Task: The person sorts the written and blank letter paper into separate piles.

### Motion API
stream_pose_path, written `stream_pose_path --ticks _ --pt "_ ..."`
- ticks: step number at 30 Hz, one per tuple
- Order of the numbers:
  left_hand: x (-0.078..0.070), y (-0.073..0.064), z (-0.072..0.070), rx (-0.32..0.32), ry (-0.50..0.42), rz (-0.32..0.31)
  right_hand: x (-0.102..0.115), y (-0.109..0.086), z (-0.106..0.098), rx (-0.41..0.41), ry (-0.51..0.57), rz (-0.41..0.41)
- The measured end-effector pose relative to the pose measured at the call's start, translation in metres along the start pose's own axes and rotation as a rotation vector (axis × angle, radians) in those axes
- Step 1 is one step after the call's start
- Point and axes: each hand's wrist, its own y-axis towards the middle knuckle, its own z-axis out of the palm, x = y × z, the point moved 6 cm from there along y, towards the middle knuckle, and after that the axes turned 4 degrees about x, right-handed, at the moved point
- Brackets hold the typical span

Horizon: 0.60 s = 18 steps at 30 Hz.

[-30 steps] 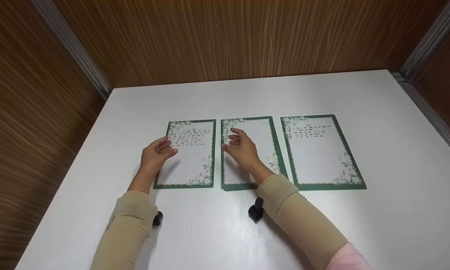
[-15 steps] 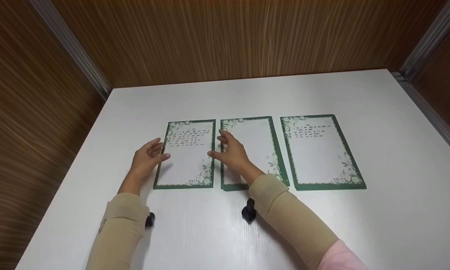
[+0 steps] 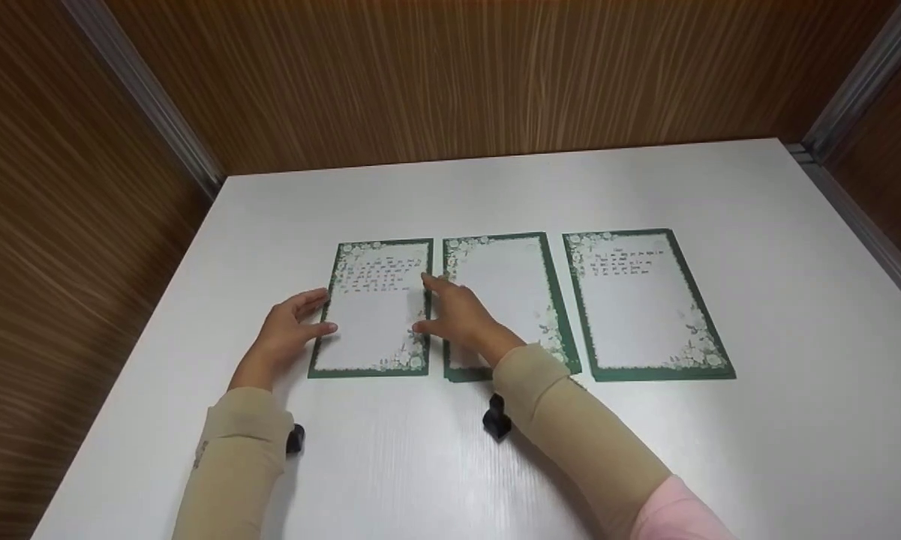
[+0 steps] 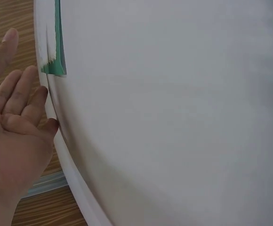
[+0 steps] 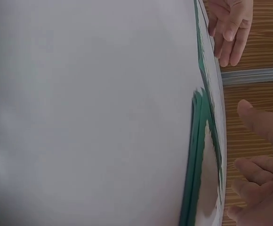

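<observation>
On the table lie several green-bordered, flower-printed sheets in three side-by-side places. The left sheet (image 3: 375, 330) carries lines of writing, and my hands flank it. My left hand (image 3: 289, 330) is at its left edge, thumb over the border; whether it touches cannot be told. My right hand (image 3: 461, 315) is at its right edge, its thumb and index fingertips by the border and its palm over the middle sheets (image 3: 503, 270). Those show a blank face and slightly offset edges. Fingers of both hands are spread and loosely bent, gripping nothing. The right wrist view shows both hands (image 5: 263, 174).
Further right lies another stack with a written top sheet (image 3: 645, 315). A white table (image 3: 390, 465) bears everything, with brown wood-grain panels (image 3: 450, 82) behind and at the sides. Black wrist camera mounts (image 3: 497, 420) show beside the beige sleeves (image 3: 585, 420).
My right hand has moved left and lower, from over the middle sheets to the left sheet's right edge. My left hand has drawn back slightly left and nearer. The sheets stay in place.
</observation>
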Motion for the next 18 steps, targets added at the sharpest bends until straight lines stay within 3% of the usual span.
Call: stream_pose_path --ticks 9,18 --pt "0.0024 -0.0038 0.0038 0.053 0.035 -0.009 0.0004 0.0015 0.0059 0.046 -0.129 0.01" --pt "-0.0007 -0.0057 0.0058 0.052 0.125 -0.029 0.0001 0.0037 0.0077 0.05 -0.224 0.014"
